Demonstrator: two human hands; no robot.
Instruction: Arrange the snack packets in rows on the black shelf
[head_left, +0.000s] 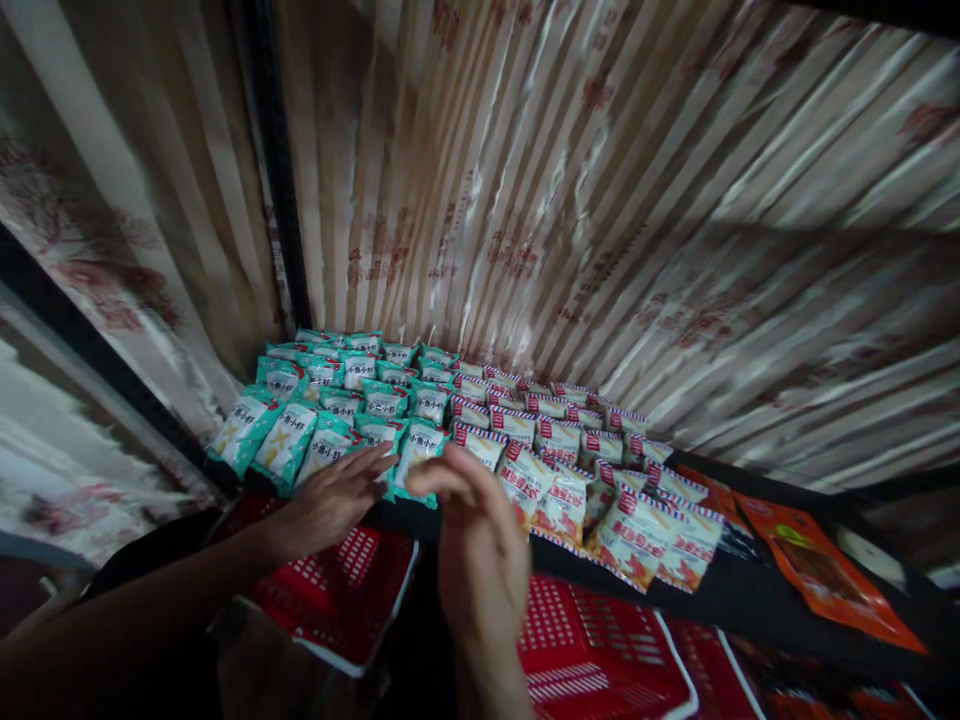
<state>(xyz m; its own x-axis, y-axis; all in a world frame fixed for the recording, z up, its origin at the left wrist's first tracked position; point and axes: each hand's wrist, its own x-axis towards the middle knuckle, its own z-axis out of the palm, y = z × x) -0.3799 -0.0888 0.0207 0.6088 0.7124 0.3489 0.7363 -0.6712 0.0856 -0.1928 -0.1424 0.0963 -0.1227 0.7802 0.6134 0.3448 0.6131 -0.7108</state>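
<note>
Rows of teal and white snack packets (288, 435) stand on a black shelf. My left hand (334, 500) reaches over the front row of them, its fingers extended toward the right and nothing visible in them. To its right my right hand (480, 530) is raised in front of the shelf edge, fingers curved and apart from the thumb, with no item seen in it. Just right of that hand are rows of white and red snack packets (562, 505), the front ones leaning. Whether my left fingertips touch a teal packet cannot be made out.
Below the shelf are a red basket (337, 590) at the left and another red basket (592, 650) at the right. An orange packet (825, 570) lies on the shelf's right part. A pleated patterned curtain (465, 200) hangs behind, with dark metal posts (274, 160) at the left.
</note>
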